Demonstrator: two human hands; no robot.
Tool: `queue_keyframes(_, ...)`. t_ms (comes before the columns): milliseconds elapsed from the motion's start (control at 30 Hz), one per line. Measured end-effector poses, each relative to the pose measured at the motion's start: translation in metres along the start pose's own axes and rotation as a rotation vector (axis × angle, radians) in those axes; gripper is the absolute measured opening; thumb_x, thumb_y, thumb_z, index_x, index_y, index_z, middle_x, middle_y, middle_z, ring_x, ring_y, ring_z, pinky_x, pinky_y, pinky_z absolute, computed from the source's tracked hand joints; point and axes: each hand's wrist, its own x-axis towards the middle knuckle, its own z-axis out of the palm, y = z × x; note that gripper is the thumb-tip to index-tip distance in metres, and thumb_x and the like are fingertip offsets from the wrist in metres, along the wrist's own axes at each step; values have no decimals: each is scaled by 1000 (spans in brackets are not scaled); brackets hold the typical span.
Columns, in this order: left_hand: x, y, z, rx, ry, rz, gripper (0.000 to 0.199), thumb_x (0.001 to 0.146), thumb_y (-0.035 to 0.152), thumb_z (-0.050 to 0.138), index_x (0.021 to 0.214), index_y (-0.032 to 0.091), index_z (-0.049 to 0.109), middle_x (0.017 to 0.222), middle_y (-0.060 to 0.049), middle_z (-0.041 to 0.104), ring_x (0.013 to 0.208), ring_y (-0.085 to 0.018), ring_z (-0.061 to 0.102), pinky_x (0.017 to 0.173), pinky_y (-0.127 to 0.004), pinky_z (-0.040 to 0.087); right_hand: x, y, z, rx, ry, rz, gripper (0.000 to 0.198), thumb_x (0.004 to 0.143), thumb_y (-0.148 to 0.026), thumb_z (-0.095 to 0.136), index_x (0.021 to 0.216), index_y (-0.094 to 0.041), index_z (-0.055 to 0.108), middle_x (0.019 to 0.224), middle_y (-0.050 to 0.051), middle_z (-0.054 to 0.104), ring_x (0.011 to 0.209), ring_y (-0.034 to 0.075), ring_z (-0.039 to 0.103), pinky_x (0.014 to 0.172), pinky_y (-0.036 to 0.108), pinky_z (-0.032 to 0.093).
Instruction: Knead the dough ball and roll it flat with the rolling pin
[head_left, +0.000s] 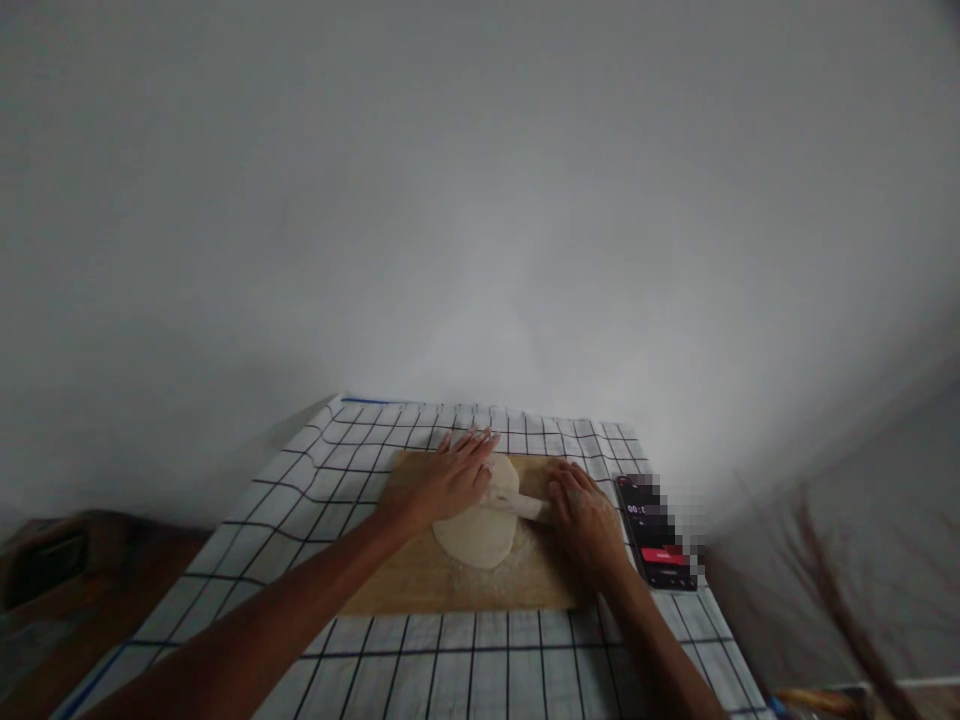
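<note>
A pale sheet of dough [480, 540], rounded and flattened, lies on a wooden board [405, 592]. Across it runs a light wooden rolling pin [517, 504]. My left hand [456, 478] rests over the pin's left part, fingers stretched out past it; its palm hides that end. At the other end, my right hand [581, 510] has its fingers bent over the pin and covers the tip. Flour dusts the board to the right of the dough.
Under the board is a white cloth with a dark grid [450, 665] over the table. A phone [656, 540] with a lit timer screen lies right of my right hand. Behind the table stands a plain wall [480, 200]. Thin brown branches [825, 570] rise at the lower right.
</note>
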Motion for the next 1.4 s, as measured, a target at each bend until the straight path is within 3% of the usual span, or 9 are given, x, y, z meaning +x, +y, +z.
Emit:
queue_keyframes(300,-73,50,-20,54,159,-41,53,100,26,39,151,14,37,157,-12,40,148,-29,30,121,-56,25,-1,-1,-4,56,-23,-53,32,100,-27,43,118,-19,67,136,8,63,138,25,47,115,46,41)
queue_keyframes(467,-137,91,-19,41,122,-34,67,97,25,41,159,14,18,162,-10,28,150,-28,24,123,-54,24,-1,-2,-8,89,-19,-66,30,100,-28,44,115,-20,69,138,8,61,140,23,45,116,45,39)
queue_keyframes(600,-157,100,-15,29,74,-36,75,95,35,45,161,19,14,162,-7,27,150,-28,25,122,-50,31,-1,-3,-9,115,-5,-84,29,100,-27,45,111,-22,71,137,7,62,139,23,46,115,45,41)
queue_keyframes(767,-123,76,-20,-10,117,-61,71,97,30,40,161,20,9,161,-10,30,149,-29,27,120,-57,31,0,-4,-8,109,-23,-88,30,100,-27,44,112,-23,71,129,5,68,133,23,52,115,45,40)
queue_keyframes(933,-55,31,-14,14,100,-95,55,99,30,37,152,15,35,152,-16,46,146,-31,34,120,-63,25,0,-1,-8,70,-54,-96,29,100,-28,46,119,-24,67,137,6,62,136,23,48,115,46,38)
queue_keyframes(1033,-5,6,-5,-23,51,-92,50,102,29,34,149,15,40,153,-17,45,145,-32,36,116,-60,32,1,3,-8,76,-54,-87,29,100,-29,45,119,-24,67,137,7,61,137,24,47,115,46,39)
queue_keyframes(1167,49,-13,4,-83,-58,121,41,101,25,38,137,17,54,148,-14,53,142,-29,42,118,-52,33,2,8,-7,102,-28,-58,34,102,-30,40,124,-22,65,137,8,60,135,25,49,115,48,39)
queue_keyframes(1267,60,-18,10,-102,-68,171,41,101,26,40,137,16,55,149,-13,51,145,-28,38,121,-49,31,2,8,-7,136,-12,-41,35,102,-28,39,125,-21,64,136,10,61,135,25,49,115,48,39)
queue_keyframes(1400,37,-16,12,-103,-56,95,48,104,32,32,148,17,43,153,-13,45,147,-28,34,119,-52,31,3,5,-9,216,-18,-32,33,101,-30,40,119,-21,67,132,8,64,130,22,55,112,43,43)
